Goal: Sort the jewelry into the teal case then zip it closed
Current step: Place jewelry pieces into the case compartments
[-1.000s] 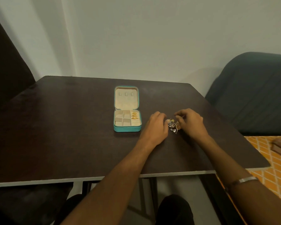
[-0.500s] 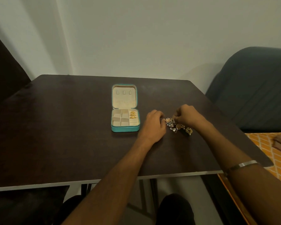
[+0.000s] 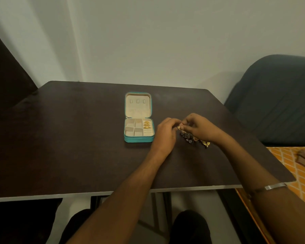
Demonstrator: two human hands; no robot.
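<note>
Teal case (image 3: 139, 139) lies open on the dark surface (image 3: 69, 138), its lid folded flat toward the wall, so the long axis runs from the person to the wall. Three gold pieces (image 3: 146, 124) sit in its right-hand column. Just right of it, the left hand (image 3: 165, 132) and right hand (image 3: 199, 128) meet over a small heap of jewelry (image 3: 192, 139). The right fingers (image 3: 184, 128) pinch what looks like a gold piece; the left fingers are curled, their grip unclear.
</note>
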